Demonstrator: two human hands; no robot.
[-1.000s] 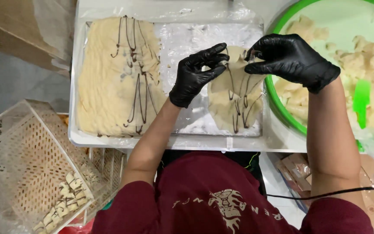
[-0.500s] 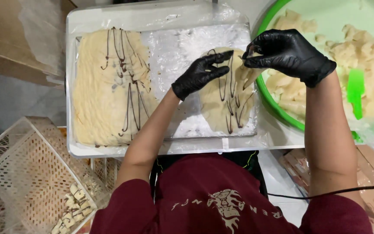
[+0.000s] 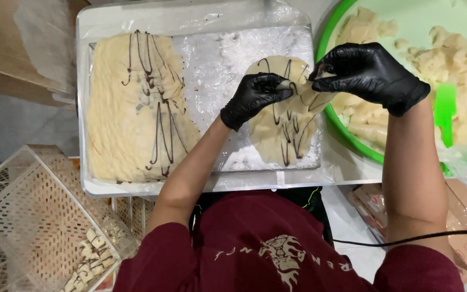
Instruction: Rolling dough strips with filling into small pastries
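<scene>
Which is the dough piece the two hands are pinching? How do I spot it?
Find the big white tray lined with floury plastic. On its right side, next to the green bowl, lies the small oval dough piece, pinched at its top by the left hand and right hand. The big dough slab on the left is far wider.

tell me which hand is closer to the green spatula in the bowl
Right. The right hand is over the green bowl's rim, just left of the green spatula; the left hand is farther left, over the tray.

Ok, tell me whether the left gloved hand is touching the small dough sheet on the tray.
Touching. The head view shows the left hand pinching the upper edge of the small dough sheet between its fingertips, with no gap visible.
</scene>
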